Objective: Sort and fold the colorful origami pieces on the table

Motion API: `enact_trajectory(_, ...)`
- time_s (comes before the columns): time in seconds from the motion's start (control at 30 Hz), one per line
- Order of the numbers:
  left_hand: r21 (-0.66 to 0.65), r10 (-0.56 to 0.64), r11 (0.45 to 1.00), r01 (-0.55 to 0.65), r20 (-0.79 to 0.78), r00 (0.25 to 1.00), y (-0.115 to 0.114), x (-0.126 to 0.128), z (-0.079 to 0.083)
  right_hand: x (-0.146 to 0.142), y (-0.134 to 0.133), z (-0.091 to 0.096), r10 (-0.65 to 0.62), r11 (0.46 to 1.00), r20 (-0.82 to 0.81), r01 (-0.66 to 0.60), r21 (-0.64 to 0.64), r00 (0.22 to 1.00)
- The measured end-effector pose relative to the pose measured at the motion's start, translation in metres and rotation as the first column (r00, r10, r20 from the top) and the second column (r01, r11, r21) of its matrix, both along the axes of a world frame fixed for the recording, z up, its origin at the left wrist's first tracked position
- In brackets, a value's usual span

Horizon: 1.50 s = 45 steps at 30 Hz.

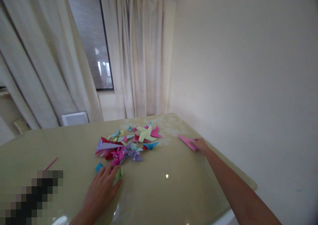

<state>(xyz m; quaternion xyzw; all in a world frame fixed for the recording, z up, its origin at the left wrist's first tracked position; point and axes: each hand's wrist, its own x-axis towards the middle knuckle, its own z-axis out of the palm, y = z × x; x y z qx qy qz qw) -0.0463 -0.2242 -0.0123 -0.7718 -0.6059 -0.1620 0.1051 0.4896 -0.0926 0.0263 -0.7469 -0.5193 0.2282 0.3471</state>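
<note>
On the right of the table, my right hand (200,146) is closed on the rear of a pink paper airplane (186,141), whose pointed nose faces left toward the wall corner. My left hand (104,182) lies at the near edge of a heap of folded paper, fingers spread and thumb apart. A light green folded paper piece (119,174) shows between its thumb and forefinger, partly hidden by the hand. Just beyond its fingertips is a small blue folded paper (99,167). Several origami pieces make up the heap, among them a pale yellow pinwheel (146,132), a blue paper crane (150,146) and a lilac paper airplane (108,146).
A glossy, pale table (159,192) carries everything. At the left lies a thin pink stick (51,163), beside a pixelated dark patch. A white wall (243,86) runs along the right side. Curtains (141,53) and a dark-framed window (91,36) stand behind.
</note>
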Motion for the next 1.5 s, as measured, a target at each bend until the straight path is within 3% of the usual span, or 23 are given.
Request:
enact_trajectory(0.13, -0.04, -0.031, 0.999, 0.032, 0.023, 0.999, 0.004, -0.001, -0.008, -0.012, -0.007, 0.012, 0.133, 0.99, 0.017, -0.134, 0.055, 0.991)
enact_trajectory(0.23, -0.034, -0.045, 0.998, 0.046, 0.032, 0.998, 0.006, -0.002, -0.015, -0.027, -0.025, 0.025, 0.331, 0.943, 0.009, -0.331, 0.045, 0.944)
enact_trajectory(0.37, -0.003, -0.072, 0.997, 0.072, 0.064, 0.995, 0.006, 0.001, -0.013, -0.047, -0.067, 0.035, 0.618, 0.78, -0.049, -0.62, -0.083, 0.785)
enact_trajectory(0.47, -0.001, -0.088, 0.996, 0.089, 0.155, 0.984, 0.005, 0.014, -0.002, -0.064, -0.099, 0.033, 0.764, 0.628, -0.024, -0.753, -0.196, 0.644)
enact_trajectory(0.53, -0.002, -0.089, 0.996, 0.092, 0.263, 0.961, 0.004, 0.026, 0.007, -0.075, -0.113, 0.029, 0.81, 0.575, 0.051, -0.775, -0.263, 0.584)
enact_trajectory(0.6, 0.004, -0.116, 0.992, 0.125, 0.4, 0.909, 0.002, 0.037, 0.016, -0.083, -0.121, 0.026, 0.8, 0.596, 0.141, -0.749, -0.288, 0.583)
enact_trajectory(0.7, 0.025, -0.194, 0.975, 0.219, 0.575, 0.795, -0.005, 0.05, 0.025, -0.09, -0.13, 0.029, 0.728, 0.684, 0.275, -0.693, -0.227, 0.628)
enact_trajectory(0.83, 0.03, -0.286, 0.934, 0.355, 0.655, 0.699, -0.02, 0.07, 0.038, -0.112, -0.141, 0.044, 0.597, 0.781, 0.386, -0.619, -0.08, 0.703)
enact_trajectory(0.9, 0.007, -0.331, 0.899, 0.439, 0.667, 0.668, -0.028, 0.087, 0.045, -0.134, -0.146, 0.05, 0.624, 0.757, 0.283, -0.654, 0.013, 0.728)
enact_trajectory(0.97, -0.013, -0.374, 0.855, 0.519, 0.678, 0.633, -0.033, 0.106, 0.05, -0.16, -0.148, 0.052, 0.699, 0.693, 0.124, -0.71, 0.121, 0.704)
enact_trajectory(1.07, -0.016, -0.403, 0.821, 0.57, 0.691, 0.6, -0.029, 0.126, 0.049, -0.188, -0.14, 0.049, 0.753, 0.631, 0.049, -0.741, 0.228, 0.656)
enact_trajectory(1.13, -0.015, -0.368, 0.852, 0.523, 0.692, 0.62, -0.018, 0.126, 0.043, -0.189, -0.127, 0.044, 0.732, 0.65, 0.05, -0.718, 0.249, 0.68)
enact_trajectory(1.17, -0.012, -0.336, 0.882, 0.471, 0.684, 0.647, -0.01, 0.122, 0.038, -0.184, -0.118, 0.042, 0.697, 0.685, 0.06, -0.688, 0.24, 0.715)
enact_trajectory(1.27, 0.056, -0.231, 0.967, 0.248, 0.602, 0.764, 0.019, 0.099, 0.024, -0.153, -0.09, 0.033, 0.475, 0.849, 0.176, -0.502, 0.165, 0.862)
enact_trajectory(1.33, 0.111, -0.166, 0.986, 0.127, 0.526, 0.834, 0.039, 0.084, 0.018, -0.127, -0.076, 0.026, 0.321, 0.919, 0.245, -0.364, 0.154, 0.915)
enact_trajectory(1.4, 0.096, -0.109, 0.993, 0.073, 0.46, 0.881, 0.054, 0.075, 0.016, -0.106, -0.068, 0.019, 0.208, 0.955, 0.298, -0.259, 0.144, 0.932)
enact_trajectory(1.5, -0.028, -0.081, 0.995, 0.099, 0.376, 0.923, 0.067, 0.072, 0.022, -0.088, -0.07, 0.009, 0.119, 0.978, 0.374, -0.173, 0.115, 0.92)
